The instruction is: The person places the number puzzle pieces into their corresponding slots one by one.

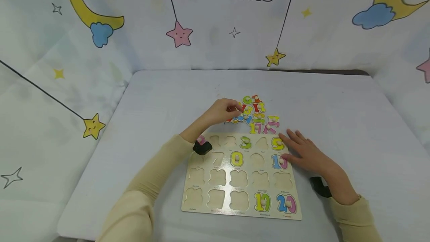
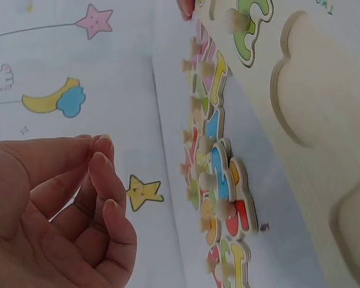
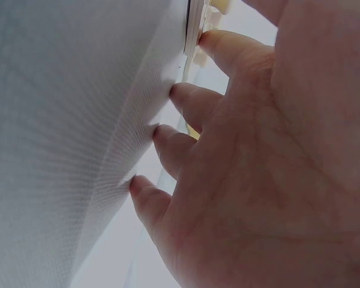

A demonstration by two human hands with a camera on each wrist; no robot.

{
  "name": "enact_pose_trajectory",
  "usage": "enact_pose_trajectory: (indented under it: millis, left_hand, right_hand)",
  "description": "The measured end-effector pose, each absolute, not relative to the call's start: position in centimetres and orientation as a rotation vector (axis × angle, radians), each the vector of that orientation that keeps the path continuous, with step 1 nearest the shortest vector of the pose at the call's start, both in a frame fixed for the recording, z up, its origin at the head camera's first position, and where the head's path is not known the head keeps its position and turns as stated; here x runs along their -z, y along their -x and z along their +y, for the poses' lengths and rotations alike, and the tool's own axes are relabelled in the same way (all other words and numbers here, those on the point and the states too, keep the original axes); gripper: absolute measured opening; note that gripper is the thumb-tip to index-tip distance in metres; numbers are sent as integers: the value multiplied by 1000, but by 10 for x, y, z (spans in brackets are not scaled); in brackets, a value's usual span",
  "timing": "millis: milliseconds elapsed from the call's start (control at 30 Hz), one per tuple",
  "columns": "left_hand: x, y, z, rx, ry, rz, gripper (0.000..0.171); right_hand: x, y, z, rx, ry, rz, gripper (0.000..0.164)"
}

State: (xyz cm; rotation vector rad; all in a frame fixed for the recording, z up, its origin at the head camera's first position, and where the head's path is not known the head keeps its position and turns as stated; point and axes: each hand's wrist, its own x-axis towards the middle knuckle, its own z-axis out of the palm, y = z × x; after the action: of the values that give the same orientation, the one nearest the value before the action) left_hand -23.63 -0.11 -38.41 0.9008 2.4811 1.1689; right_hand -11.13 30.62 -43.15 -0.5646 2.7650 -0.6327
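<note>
In the head view, a white table [image 1: 161, 96] reaches back to a pale cloth backdrop [image 1: 215, 53] printed with moons and stars; a wooden number board [image 1: 251, 188] lies at the near side, loose number pieces [image 1: 258, 107] heaped just past its far edge. The left hand [image 1: 221, 112] is at the heap's left side. The left wrist view shows its fingers curled, thumb and fingertip together, visibly empty. In the right wrist view, the right hand [image 3: 270, 162] spreads its fingers, holding nothing, fingertips against the white cloth surface and the board's edge.

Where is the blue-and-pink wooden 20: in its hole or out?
In: the blue-and-pink wooden 20 fills its slot in the pale wooden board, with no bare hollow showing.
</note>
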Motion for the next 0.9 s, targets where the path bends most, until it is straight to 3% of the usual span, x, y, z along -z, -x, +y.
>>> enact_pose_trajectory:
  millis: [400, 900]
  left_hand:
    - [413, 247, 56, -1057, -843, 2343, 19]
    - [427, 244, 66, -1137, -691, 2211, 14]
  right_hand:
    - [431, 110, 307, 635, 573, 2769, 74]
    - [431, 111, 308, 615, 570, 2777, 75]
